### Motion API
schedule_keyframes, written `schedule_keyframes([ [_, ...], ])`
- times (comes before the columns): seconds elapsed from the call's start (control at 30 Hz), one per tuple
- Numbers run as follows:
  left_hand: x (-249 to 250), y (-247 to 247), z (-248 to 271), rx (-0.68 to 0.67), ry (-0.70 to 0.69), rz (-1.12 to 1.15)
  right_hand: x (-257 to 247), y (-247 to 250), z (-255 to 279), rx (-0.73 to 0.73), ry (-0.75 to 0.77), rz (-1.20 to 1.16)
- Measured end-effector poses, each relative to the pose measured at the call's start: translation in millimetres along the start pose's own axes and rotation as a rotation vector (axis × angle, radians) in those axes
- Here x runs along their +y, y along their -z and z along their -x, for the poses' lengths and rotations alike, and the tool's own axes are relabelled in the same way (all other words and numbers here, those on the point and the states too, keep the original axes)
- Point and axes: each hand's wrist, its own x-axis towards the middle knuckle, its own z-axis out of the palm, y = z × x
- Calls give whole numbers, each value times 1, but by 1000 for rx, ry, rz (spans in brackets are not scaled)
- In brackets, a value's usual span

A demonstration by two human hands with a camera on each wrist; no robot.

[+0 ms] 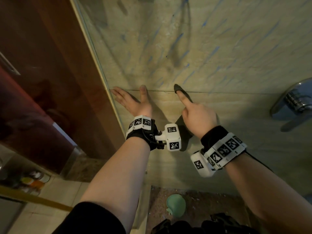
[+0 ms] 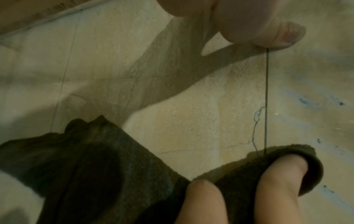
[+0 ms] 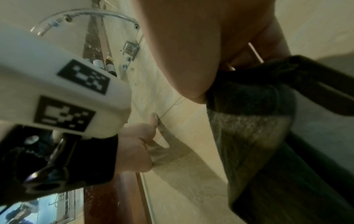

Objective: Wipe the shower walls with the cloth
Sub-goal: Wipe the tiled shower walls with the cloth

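The shower wall (image 1: pixel 211 53) is beige stone tile streaked with blue marks. My right hand (image 1: pixel 187 105) grips a dark grey cloth (image 1: pixel 177 87). Its index finger is stretched out under a fold of the cloth and pushes it onto the wall at a horizontal grout line. The rest of the cloth (image 2: pixel 91 166) hangs down below the hand. My left hand (image 1: pixel 130 97) lies flat on the wall to the left, fingers spread, with its thumb (image 2: pixel 268 31) on the same grout line. It holds nothing. The right wrist view shows the cloth (image 3: pixel 249 136) under my palm.
A glass panel edge (image 1: pixel 101 68) and a brown wooden door (image 1: pixel 42 65) close off the left. A chrome tap handle (image 1: pixel 293 102) juts from the wall at right. A green object (image 1: pixel 175 205) lies on the floor below. Bottles (image 1: pixel 30 181) stand lower left. A glass corner shelf (image 3: pixel 86 19) hangs higher up.
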Motion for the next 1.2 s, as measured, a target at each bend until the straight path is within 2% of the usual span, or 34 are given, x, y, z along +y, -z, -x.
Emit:
schedule_keyframes([
  [0.33, 2, 1, 1, 0, 8, -12, 8, -1, 6, 133, -170, -92],
  [0.73, 4, 2, 2, -1, 7, -34, -14, -5, -2, 60, -36, -119],
  [1.03, 3, 1, 2, 8, 1, -34, 12, -1, 4, 235, -208, -183],
  [1.2, 3, 1, 2, 8, -7, -36, 7, -1, 4, 257, -210, -274],
])
